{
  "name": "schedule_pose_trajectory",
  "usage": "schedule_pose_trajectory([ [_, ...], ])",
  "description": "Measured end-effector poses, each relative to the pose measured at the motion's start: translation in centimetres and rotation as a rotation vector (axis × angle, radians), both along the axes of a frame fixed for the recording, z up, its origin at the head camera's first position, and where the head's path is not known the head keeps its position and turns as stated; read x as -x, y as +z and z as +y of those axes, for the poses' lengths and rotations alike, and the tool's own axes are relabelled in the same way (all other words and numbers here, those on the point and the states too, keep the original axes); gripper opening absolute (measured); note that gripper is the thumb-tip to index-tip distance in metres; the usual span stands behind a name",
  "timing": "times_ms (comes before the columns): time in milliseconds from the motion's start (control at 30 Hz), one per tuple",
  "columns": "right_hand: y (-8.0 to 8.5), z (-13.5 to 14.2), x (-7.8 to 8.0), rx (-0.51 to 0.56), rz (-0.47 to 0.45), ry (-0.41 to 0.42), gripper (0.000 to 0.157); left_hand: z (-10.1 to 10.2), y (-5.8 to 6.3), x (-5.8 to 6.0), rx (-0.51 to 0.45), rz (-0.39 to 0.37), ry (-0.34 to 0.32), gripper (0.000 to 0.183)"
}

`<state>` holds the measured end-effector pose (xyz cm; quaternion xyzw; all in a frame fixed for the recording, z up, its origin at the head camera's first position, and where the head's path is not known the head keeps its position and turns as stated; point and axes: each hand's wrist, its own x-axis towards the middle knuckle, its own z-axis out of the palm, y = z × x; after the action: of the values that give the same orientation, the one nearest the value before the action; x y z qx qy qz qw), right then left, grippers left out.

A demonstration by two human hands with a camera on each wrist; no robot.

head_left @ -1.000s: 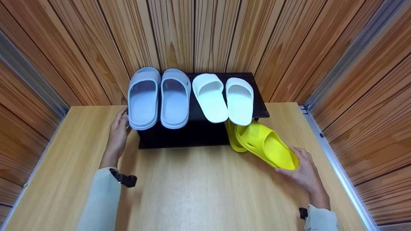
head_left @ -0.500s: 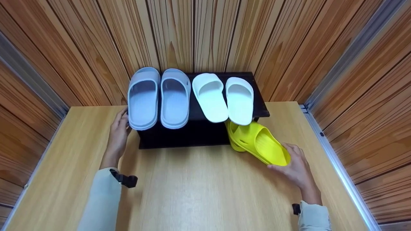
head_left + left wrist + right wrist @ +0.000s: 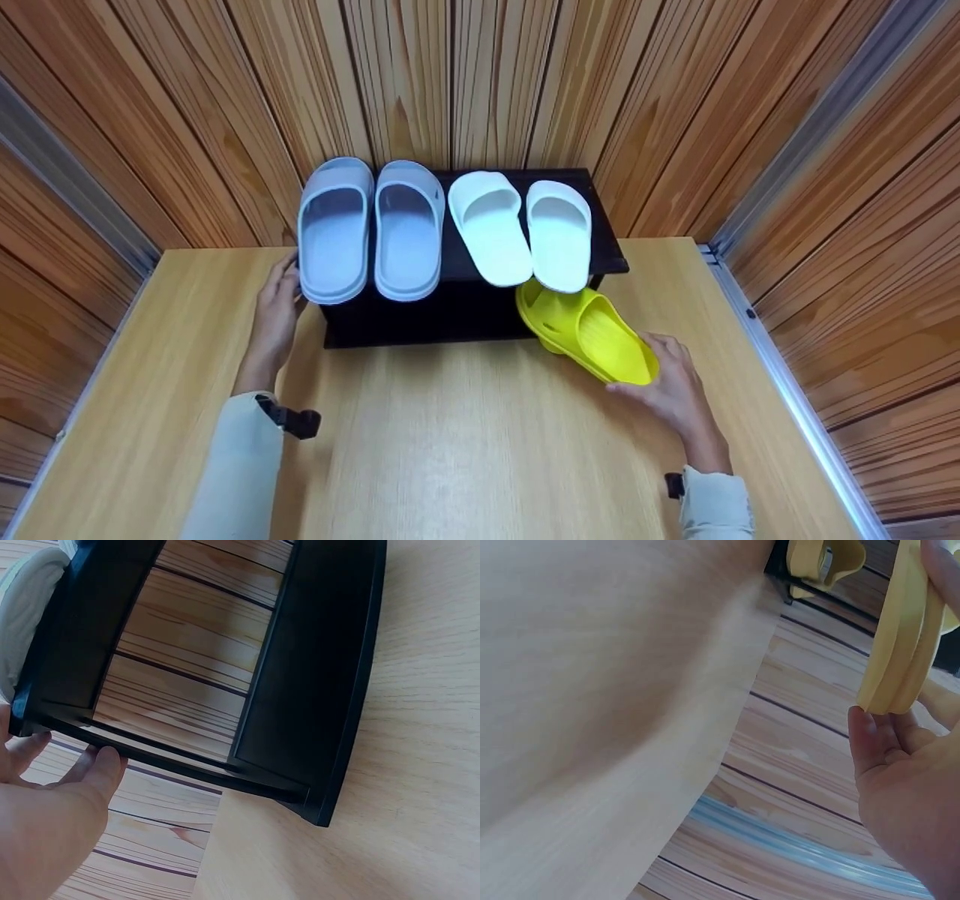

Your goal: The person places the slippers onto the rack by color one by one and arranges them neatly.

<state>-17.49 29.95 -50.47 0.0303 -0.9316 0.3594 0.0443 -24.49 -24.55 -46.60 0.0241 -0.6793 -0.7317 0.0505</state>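
My right hand (image 3: 675,390) grips a yellow slipper (image 3: 615,349) by its heel end, thumb at the near edge. Its toe points up and left, at the right front of a black two-tier shoe rack (image 3: 427,319). A second yellow slipper (image 3: 804,559) rests on the rack's lower tier in the right wrist view; the held one mostly hides it in the head view. My left hand (image 3: 276,315) holds the rack's left side. In the left wrist view, the thumb and fingers (image 3: 109,761) lie against its side rail (image 3: 180,769).
On the rack's top stand a grey pair of slippers (image 3: 335,247) at left and a white pair (image 3: 561,244) at right. One white slipper is angled. Wood-panelled walls (image 3: 495,82) enclose the light wooden surface (image 3: 450,450), with a metal rail (image 3: 787,382) along the right.
My right hand has carried the yellow slipper leftward and slightly up, closer to the rack, so it covers more of the other yellow one. My left hand has stayed put.
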Motion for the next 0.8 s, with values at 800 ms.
schedule_pose_trajectory([
  [800, 0.0, -5.0, 0.7, 0.038, -0.015, -0.128, 0.106, -0.3, 0.0, -0.1, 0.028, -0.014, -0.012, 0.053],
])
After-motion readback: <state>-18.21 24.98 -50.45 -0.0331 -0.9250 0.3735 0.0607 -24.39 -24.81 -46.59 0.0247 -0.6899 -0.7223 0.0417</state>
